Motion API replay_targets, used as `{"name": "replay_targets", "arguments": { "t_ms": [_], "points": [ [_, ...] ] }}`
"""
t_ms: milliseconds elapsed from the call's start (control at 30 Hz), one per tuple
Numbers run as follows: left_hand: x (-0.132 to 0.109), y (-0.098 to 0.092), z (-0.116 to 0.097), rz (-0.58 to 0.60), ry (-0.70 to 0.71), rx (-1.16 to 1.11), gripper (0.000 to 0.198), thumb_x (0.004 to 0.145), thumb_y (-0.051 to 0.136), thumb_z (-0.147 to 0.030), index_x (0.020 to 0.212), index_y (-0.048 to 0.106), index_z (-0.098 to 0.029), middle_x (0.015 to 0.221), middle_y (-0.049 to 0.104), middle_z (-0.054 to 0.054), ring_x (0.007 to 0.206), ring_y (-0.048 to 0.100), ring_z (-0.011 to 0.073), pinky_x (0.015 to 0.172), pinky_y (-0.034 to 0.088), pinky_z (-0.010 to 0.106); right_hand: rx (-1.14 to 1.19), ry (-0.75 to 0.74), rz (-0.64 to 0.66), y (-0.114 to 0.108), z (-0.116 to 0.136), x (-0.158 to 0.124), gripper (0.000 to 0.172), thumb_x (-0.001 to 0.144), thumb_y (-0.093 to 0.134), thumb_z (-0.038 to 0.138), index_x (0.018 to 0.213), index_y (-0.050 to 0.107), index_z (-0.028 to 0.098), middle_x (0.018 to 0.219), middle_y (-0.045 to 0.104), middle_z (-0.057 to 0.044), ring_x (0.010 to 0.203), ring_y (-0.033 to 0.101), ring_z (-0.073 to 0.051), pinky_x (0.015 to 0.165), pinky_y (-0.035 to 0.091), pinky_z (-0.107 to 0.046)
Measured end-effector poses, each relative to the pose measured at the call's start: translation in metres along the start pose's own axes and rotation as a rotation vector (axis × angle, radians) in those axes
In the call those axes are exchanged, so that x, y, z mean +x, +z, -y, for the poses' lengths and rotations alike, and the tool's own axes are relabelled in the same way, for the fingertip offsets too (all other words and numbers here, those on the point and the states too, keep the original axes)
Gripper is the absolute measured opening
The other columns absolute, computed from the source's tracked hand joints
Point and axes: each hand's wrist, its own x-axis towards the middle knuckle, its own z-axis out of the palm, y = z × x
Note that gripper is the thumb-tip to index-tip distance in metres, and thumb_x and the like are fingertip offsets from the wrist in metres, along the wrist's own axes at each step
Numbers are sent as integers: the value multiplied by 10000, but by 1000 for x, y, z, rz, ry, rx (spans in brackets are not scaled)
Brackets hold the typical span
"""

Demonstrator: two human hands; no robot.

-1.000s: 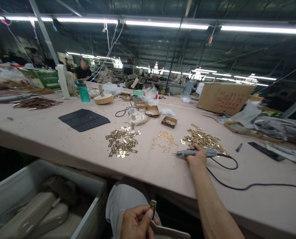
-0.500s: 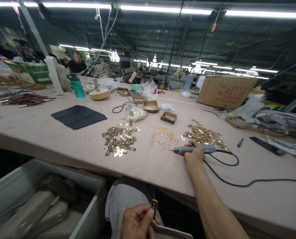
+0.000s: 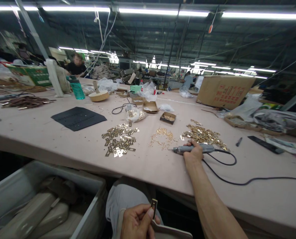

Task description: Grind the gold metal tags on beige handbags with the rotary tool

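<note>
— Long pink worktable (image 3: 63, 139), brass plates (image 3: 119, 141) heaped left of centre. Have the hands moved?

— No. The left hand (image 3: 138, 222), below the table edge, still pinches one small brass clip (image 3: 154, 203) upright. The right hand (image 3: 194, 154) stays closed round the grey corded tool (image 3: 185, 149) lying on the table.

The bottom edge cuts off the left hand (image 3: 135, 222); the gold bits (image 3: 162, 137) are too small to tell.

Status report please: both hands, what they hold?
Left hand pinches small brass plate above lap. Right hand grips corded grey tool on table. Brass pieces heaped beside it.
</note>
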Motion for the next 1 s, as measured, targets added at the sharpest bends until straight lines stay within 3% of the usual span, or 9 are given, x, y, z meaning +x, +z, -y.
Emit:
{"name": "replay_targets", "arguments": {
  "t_ms": [300, 1000],
  "points": [
    [-1, -2, 0, 7, -1, -25, 680, 774, 795, -752, 775, 747, -74, 732, 739, 148, 333, 581, 101, 339, 328, 113, 34, 11, -96, -2, 5, 0, 222, 944, 677, 144, 885, 466, 175, 787, 570, 20, 548, 535, -108, 480, 517, -200],
    [-6, -4, -4, 21, 19, -19, 657, 803, 781, -735, 755, 749, -81, 645, 708, 119, 325, 552, 95, 343, 309, 122, 38, -2, -153, -3, 13, -9, 268, 890, 663, -25, 855, 471, 159, 787, 576, 32, 541, 521, -92, 469, 496, -174]
  ]
}}
